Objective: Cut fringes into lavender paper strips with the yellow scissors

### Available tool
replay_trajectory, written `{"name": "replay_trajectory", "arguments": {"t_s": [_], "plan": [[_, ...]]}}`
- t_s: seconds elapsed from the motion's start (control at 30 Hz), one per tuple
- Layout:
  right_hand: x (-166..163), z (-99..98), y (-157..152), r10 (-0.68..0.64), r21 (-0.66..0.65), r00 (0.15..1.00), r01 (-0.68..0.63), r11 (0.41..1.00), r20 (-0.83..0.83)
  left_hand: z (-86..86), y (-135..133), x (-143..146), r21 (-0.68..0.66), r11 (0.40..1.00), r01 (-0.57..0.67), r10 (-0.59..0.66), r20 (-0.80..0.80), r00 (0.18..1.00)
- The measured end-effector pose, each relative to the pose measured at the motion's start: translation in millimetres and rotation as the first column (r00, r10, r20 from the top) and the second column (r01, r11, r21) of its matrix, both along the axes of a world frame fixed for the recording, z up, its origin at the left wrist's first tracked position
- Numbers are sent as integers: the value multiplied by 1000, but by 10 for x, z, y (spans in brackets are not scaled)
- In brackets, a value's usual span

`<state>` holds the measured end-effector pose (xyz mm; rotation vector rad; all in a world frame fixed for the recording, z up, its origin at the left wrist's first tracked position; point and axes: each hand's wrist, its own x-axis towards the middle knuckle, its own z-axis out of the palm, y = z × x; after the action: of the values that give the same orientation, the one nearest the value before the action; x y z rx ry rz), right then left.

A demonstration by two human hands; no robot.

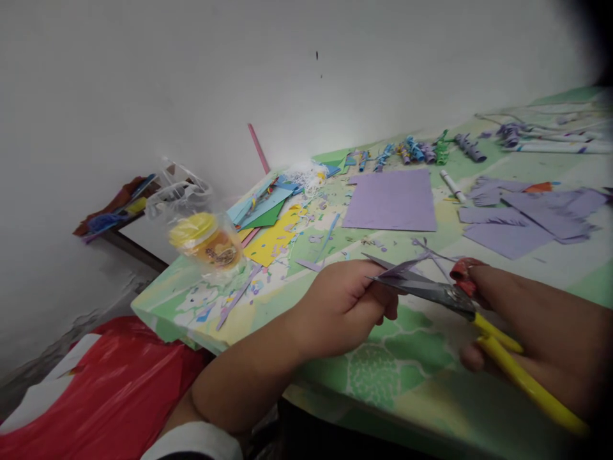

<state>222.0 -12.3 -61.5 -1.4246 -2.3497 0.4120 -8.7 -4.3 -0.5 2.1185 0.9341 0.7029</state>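
With its fingers closed, my left hand [352,300] pinches a small piece of purple paper [402,268], mostly covered by the fingers and blades. My right hand [517,306] grips a pair of scissors [445,295] with yellow handles. Its blades are parted around the purple piece, close to my left fingertips. A red thing [465,275] sits at the right thumb; I cannot tell whether it is part of the scissors. Beyond the hands lies a flat purple sheet [390,201]. Fringed purple paper pieces [512,233] lie to the right.
Several curled paper rolls [416,150] line the back of the table. A white marker [453,186] lies near the sheet. At left are a yellow-lidded tub [205,239] in clear plastic, coloured papers [278,236] and scattered scraps. A red bag [119,383] is below the table edge.
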Motion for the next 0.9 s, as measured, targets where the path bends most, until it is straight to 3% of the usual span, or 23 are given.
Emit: {"name": "replay_trajectory", "arguments": {"t_s": [0.13,0.27,0.5,0.63,0.73,0.9], "plan": [[3,-9,-1,-9,109,999,4,994,45,11,-11,11,-191,981,27,-12,78,997],[-16,-22,8,-10,197,994,-12,980,110,0,-4,11,-427,902,63,30,209,977],[19,-63,21,10,338,989,-59,939,144,-19,20,-51,-573,794,201,26,362,932],[37,-71,17,30,210,997,-46,977,78,-24,23,-59,-612,741,274,18,426,904],[28,-26,18,39,36,999,-39,999,9,-21,19,-37,-611,760,220,92,436,895],[12,29,46,1,-30,999,-2,1000,-39,-1,9,-7,-567,814,125,98,346,933]]}}
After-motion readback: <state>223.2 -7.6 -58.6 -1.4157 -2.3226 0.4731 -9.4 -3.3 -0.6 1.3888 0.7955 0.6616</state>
